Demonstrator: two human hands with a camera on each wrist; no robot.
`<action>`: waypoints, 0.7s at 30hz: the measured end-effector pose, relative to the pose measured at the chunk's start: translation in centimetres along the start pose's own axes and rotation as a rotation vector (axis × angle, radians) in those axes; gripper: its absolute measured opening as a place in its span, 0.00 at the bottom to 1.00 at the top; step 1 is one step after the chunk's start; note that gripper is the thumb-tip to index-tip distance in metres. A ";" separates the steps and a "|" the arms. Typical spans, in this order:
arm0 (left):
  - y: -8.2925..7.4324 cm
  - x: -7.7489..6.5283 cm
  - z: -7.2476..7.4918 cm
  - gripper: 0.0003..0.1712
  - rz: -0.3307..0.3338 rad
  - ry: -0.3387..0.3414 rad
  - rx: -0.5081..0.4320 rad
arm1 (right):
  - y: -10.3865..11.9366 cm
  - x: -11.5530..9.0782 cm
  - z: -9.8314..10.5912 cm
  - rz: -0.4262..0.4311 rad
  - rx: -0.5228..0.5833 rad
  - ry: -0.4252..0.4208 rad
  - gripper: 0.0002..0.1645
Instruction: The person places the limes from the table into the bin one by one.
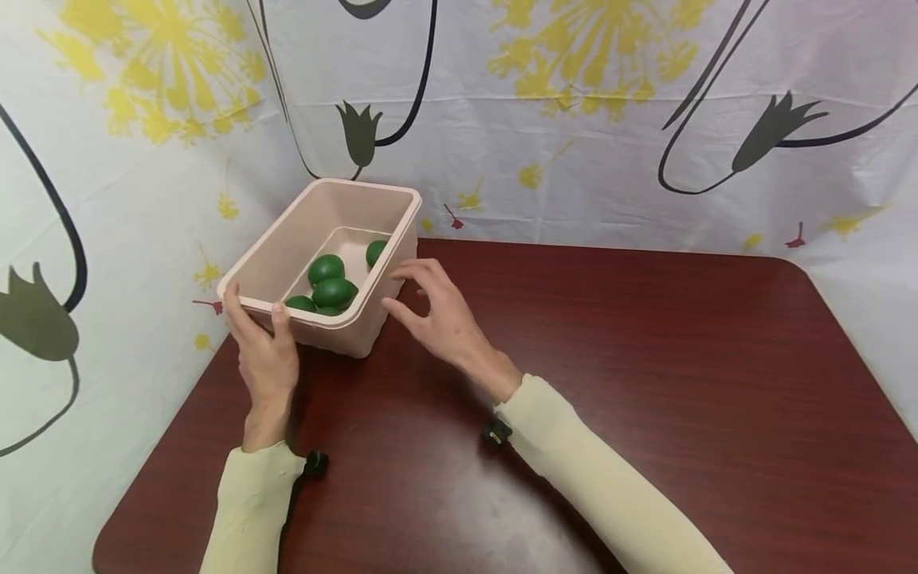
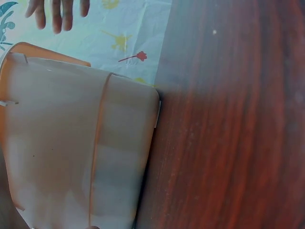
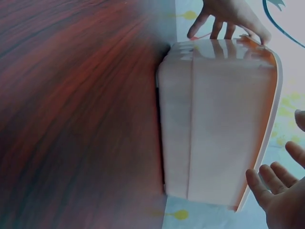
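A pale pink plastic bin (image 1: 390, 311) stands at the far left of the table, with several green limes (image 1: 335, 292) lying inside it. My left hand (image 1: 267, 359) touches the near end of the bin, fingertip and thumb at the rim. In the right wrist view, that left hand (image 3: 233, 14) has its fingers spread beside the bin's end wall. Beside the bin's right wall is my right hand (image 1: 448, 323), its fingers apart and loosely bent with nothing held. Whether its fingertips touch the wall I cannot tell.
The dark red wooden table (image 1: 610, 383) extends to the right of the bin. A white hanging cloth (image 1: 466, 151) with yellow and grey plant prints runs behind the table and along its left side.
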State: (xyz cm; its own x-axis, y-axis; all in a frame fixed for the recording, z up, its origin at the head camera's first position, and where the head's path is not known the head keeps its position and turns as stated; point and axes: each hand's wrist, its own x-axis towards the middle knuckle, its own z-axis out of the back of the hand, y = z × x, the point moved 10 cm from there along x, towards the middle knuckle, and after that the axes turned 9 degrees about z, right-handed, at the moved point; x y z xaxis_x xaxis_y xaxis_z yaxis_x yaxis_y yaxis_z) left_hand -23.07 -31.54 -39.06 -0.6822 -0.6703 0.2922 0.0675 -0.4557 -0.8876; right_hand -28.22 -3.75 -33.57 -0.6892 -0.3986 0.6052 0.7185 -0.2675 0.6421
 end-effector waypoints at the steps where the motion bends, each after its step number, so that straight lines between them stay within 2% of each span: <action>1: -0.1 0.0 0.0 0.45 -0.003 -0.003 0.001 | -0.2 -0.2 0.2 -0.007 -0.003 -0.003 0.23; 6: -0.2 0.1 0.2 0.44 -0.009 -0.009 0.009 | -1.2 -1.4 0.8 -0.066 -0.049 0.006 0.24; 13: 0.1 0.2 0.6 0.44 0.017 -0.025 0.017 | -2.5 -3.1 1.9 -0.135 -0.108 0.053 0.28; 17: -0.1 0.3 1.2 0.44 -0.004 -0.070 0.005 | -3.3 -3.8 2.9 -0.164 -0.134 0.063 0.30; 21: -0.7 0.3 2.0 0.43 -0.066 -0.145 -0.007 | -4.2 -4.5 4.0 -0.193 -0.151 0.072 0.31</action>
State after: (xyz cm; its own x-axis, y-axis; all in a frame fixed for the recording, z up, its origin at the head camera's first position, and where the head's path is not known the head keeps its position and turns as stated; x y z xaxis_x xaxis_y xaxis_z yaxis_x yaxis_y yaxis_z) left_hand -21.84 -32.64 -37.65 -0.5726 -0.7170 0.3975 0.0208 -0.4974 -0.8673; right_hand -28.48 2.66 -37.13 -0.8102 -0.3874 0.4400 0.5841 -0.4704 0.6614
